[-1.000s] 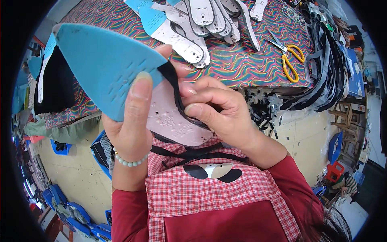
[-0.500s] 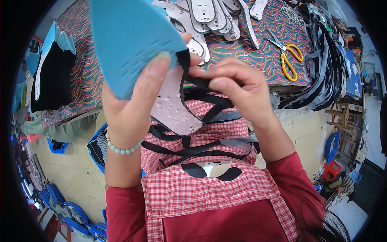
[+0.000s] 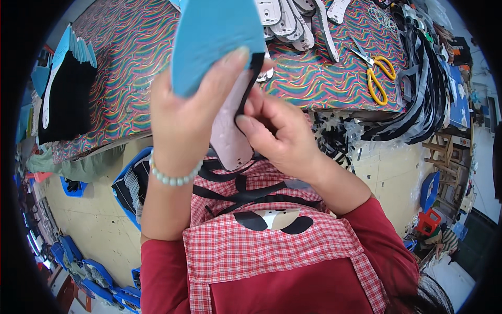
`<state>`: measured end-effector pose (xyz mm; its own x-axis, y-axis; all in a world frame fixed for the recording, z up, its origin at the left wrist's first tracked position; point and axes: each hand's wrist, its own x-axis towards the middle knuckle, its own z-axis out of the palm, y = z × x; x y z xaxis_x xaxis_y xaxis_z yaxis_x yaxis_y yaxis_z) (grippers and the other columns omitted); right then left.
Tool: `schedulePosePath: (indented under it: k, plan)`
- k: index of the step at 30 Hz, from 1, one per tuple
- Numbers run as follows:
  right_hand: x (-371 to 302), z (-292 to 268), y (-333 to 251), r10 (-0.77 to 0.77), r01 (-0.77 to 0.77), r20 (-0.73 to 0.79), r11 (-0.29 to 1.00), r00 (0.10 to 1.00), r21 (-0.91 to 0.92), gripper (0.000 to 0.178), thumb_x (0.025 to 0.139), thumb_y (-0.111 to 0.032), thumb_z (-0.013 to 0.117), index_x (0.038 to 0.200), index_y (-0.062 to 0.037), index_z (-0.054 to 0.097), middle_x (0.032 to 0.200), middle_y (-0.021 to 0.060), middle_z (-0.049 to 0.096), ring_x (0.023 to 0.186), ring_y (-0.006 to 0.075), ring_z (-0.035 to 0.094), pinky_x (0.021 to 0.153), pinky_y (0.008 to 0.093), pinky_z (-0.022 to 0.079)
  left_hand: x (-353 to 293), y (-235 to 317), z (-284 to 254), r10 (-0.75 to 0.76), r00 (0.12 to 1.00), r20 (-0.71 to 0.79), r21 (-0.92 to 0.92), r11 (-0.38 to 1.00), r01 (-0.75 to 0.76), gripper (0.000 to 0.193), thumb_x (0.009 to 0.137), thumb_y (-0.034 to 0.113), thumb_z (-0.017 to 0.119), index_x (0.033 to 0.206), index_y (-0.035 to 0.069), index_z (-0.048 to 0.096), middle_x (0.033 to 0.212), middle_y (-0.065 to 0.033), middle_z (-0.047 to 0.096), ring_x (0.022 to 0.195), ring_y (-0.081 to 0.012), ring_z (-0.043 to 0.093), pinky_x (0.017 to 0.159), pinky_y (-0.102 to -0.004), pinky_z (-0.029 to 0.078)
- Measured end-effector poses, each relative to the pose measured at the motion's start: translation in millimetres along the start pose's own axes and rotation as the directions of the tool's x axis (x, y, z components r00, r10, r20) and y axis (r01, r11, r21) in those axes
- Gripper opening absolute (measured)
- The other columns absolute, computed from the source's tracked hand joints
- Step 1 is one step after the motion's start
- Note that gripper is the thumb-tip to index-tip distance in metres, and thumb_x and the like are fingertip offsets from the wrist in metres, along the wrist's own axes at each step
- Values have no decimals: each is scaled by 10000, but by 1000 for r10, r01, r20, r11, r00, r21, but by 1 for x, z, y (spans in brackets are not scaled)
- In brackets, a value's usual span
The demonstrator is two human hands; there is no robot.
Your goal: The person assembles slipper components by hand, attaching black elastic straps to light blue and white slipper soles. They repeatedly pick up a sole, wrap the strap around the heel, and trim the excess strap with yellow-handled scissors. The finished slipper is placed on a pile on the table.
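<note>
An insole (image 3: 217, 36) with a blue front and a pale pink rear board is held up in front of me, tilted. My left hand (image 3: 183, 123) is closed round its middle, with the thumb pressed on the blue face. A narrow black strip (image 3: 257, 62) runs along the insole's right edge. My right hand (image 3: 285, 138) pinches at that edge, thumb and fingers on the black strip beside the pink board. Loops of black strip (image 3: 251, 194) lie across my red checked apron (image 3: 261, 246) below. The fingers behind the insole are mostly hidden.
A table with a wavy multicoloured cover (image 3: 314, 78) lies ahead. On it are a pile of pale insole boards (image 3: 287, 23), yellow-handled scissors (image 3: 377, 78) and a stack of blue-and-black insoles (image 3: 65, 94). Black strips (image 3: 429, 89) hang at right. A blue crate (image 3: 130, 183) stands below left.
The insole has shifted to the right and turned more upright in my left hand. My right hand has moved down and left, from pulling the strip outward to pinching it against the edge.
</note>
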<state>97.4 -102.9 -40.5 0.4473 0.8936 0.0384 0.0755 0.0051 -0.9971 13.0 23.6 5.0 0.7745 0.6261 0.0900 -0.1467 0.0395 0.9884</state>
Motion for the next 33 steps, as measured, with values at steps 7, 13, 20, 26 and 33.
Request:
schedulePosePath:
  k: [7, 13, 20, 26, 33]
  plan:
    - [15, 5, 14, -429, 230, -163, 724, 889, -650, 215, 766, -173, 695, 852, -18, 573, 791, 132, 582, 692, 289, 592, 647, 414, 489, -5, -51, 13, -64, 988, -140, 4, 998, 65, 395, 869, 124, 623, 1178, -63, 462, 1070, -159, 628, 926, -207, 637, 836, -291, 493]
    - [44, -37, -3, -241, 198, -122, 937, 963, -286, 166, 798, -205, 696, 781, -42, 678, 723, 88, 599, 677, 192, 582, 607, 312, 441, -7, -44, -2, -120, 993, 9, -295, 948, 117, 251, 901, 71, 583, 1124, -34, 537, 982, -107, 660, 855, -168, 658, 788, -275, 516]
    - [50, -28, -21, -209, 206, -2, 962, 978, 180, 271, 877, -172, 636, 1077, 11, 630, 968, 82, 612, 912, 167, 583, 770, 298, 482, -6, -28, -16, -83, 943, 323, -456, 859, 231, 438, 1008, 308, 371, 1211, -51, 516, 780, -66, 572, 871, -190, 609, 833, -340, 467]
    - [20, -26, 0, 79, -131, 228, 965, 970, 225, 429, 904, -119, 579, 1311, -65, 454, 1009, 60, 573, 856, 104, 565, 770, 273, 475, -10, -27, -30, 12, 995, 103, -238, 971, 13, 352, 1007, 276, 392, 987, -30, 565, 603, -5, 439, 795, -222, 583, 950, -430, 431]
    - [12, -23, -29, -387, 429, 218, 632, 896, -645, 445, 819, -259, 683, 1185, -42, 551, 935, 124, 618, 763, 283, 628, 638, 344, 517, -8, -10, -30, 55, 997, -50, -801, 594, -73, 283, 1009, 295, 396, 965, 73, 565, 627, 20, 453, 746, -145, 535, 989, -428, 409]
